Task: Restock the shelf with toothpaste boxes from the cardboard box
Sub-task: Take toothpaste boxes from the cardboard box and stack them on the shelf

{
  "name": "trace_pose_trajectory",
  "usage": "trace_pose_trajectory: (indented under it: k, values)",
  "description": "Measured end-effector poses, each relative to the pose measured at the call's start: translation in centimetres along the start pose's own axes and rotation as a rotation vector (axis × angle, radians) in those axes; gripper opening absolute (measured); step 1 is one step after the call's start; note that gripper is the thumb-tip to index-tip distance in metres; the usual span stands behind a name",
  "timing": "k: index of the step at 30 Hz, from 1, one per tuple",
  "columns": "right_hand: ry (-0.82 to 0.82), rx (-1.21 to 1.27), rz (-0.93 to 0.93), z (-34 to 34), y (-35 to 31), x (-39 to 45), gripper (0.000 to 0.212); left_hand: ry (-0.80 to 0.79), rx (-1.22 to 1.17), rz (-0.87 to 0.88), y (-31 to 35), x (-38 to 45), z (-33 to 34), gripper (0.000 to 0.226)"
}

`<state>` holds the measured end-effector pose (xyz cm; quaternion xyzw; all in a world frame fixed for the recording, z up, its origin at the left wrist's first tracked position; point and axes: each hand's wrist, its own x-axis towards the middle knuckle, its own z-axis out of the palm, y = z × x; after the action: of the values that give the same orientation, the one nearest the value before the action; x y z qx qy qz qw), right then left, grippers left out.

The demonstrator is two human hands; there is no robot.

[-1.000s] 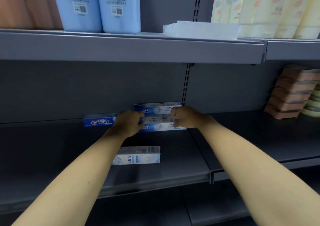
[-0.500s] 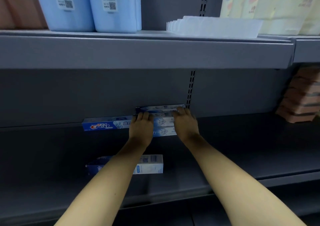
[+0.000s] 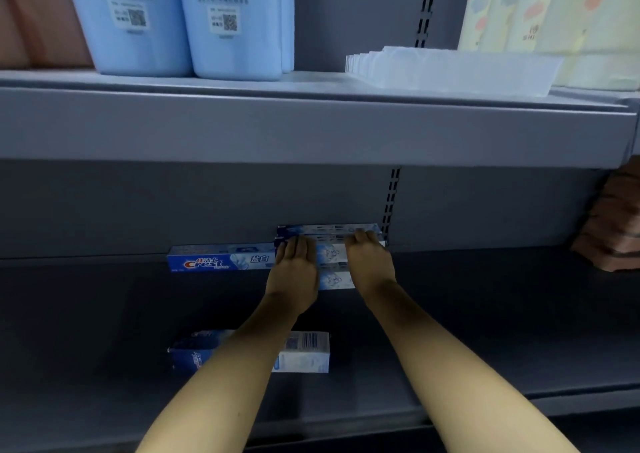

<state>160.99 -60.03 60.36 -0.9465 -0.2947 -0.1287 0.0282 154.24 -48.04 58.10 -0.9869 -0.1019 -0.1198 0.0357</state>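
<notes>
Left hand (image 3: 294, 272) and right hand (image 3: 369, 262) flat, fingers straight — pressing stacked toothpaste boxes (image 3: 332, 255) against shelf (image 3: 104, 314) back; loose box (image 3: 301, 352) at 6 o'clock.

Both forearms run up from the bottom edge, converging toward frame center. Left hand (image 3: 294, 272) lies palm-down, fingers straight and together, pointing up-frame. Right hand (image 3: 369, 262) likewise flat, fingers extended, just right of the left.
</notes>
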Motion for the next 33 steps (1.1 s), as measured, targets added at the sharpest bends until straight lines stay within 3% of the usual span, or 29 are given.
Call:
trace_pose_trajectory:
  k: [9, 12, 15, 19, 24, 28, 33]
  values:
    - [-0.125, 0.033, 0.029, -1.1, -0.3, 0.6, 0.042, -0.135, -0.08, 0.081, -1.5, -0.2, -1.9, 0.071]
    - [-0.027, 0.122, -0.036, -0.9, -0.5, -0.2, 0.05, -0.146, 0.017, 0.06, -2.2, -1.3, -2.8, 0.071]
    - [0.084, 0.332, -0.149, -0.8, -1.1, -1.5, 0.041, -0.194, 0.038, 0.024, -3.5, -2.5, -3.6, 0.063]
    - [-0.09, 0.456, -0.297, -1.1, -2.0, -2.8, 0.022, -0.301, -0.07, -0.012, -5.7, -4.7, -5.3, 0.05]
    - [-0.356, 0.619, -0.296, -2.6, -3.8, -5.5, 0.036, -0.385, -0.104, -0.077, -7.7, -7.4, -6.6, 0.032]
    - [-0.589, 0.468, -0.374, -3.2, -4.6, -6.8, 0.046, -0.475, -0.064, -0.106, -8.2, -8.4, -6.8, 0.033]
    - [-0.646, 0.486, -0.327, -3.1, -4.7, -7.3, 0.04, -0.481, -0.052, -0.097, -7.2, -9.2, -7.1, 0.031]
